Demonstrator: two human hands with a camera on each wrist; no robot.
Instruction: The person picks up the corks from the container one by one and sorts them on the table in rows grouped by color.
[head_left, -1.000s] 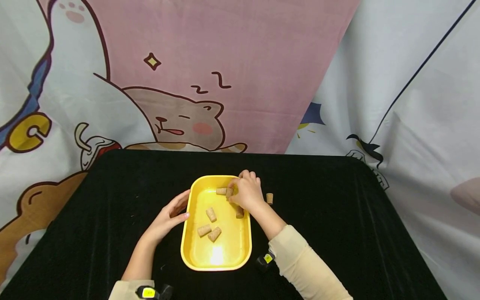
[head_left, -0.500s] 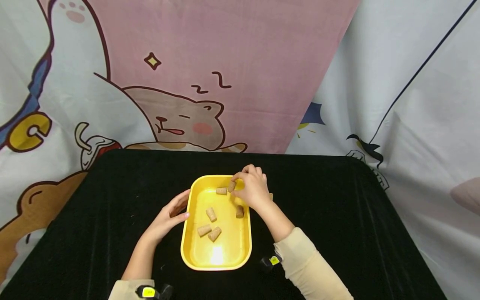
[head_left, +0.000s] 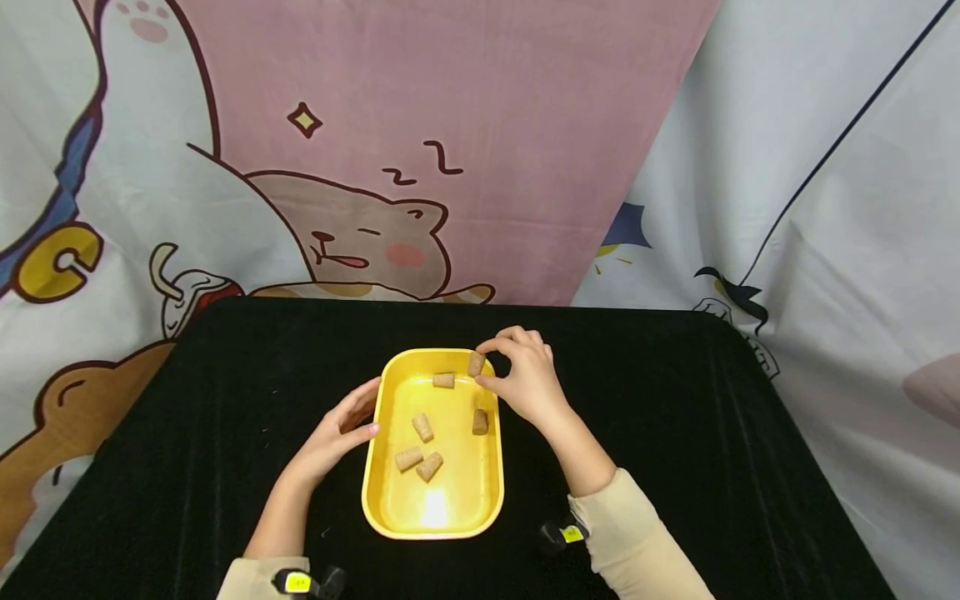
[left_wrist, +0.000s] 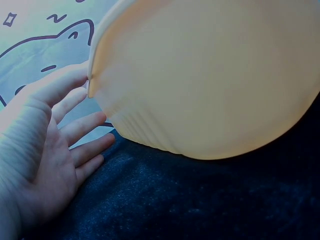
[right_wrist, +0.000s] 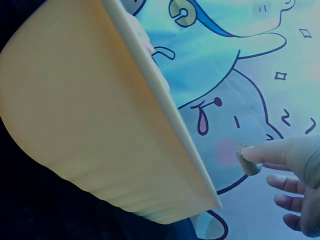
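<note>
A yellow tray [head_left: 432, 527] stands on the black cloth, with several corks lying in it; one pale cork [head_left: 422, 427] lies near the middle and a darker cork [head_left: 480, 422] by the right wall. My right hand [head_left: 528, 382] pinches another cork [head_left: 476, 364] between thumb and fingers, over the tray's far right corner; the right wrist view shows this cork [right_wrist: 249, 161] above the rim line. My left hand [head_left: 337, 433] touches the tray's left side, its fingers loosely extended. In the left wrist view those fingers [left_wrist: 82, 127] lie against the outer wall.
The black cloth [head_left: 675, 433] covers the table and reaches back to its far edge. Behind it hangs a curtain [head_left: 525, 150] with cartoon animals. The right forearm crosses the cloth to the right of the tray.
My right hand has lifted a cork from near the tray's far end and moved right and away with it. It now covers the loose cork outside the tray. My left hand stays put.
</note>
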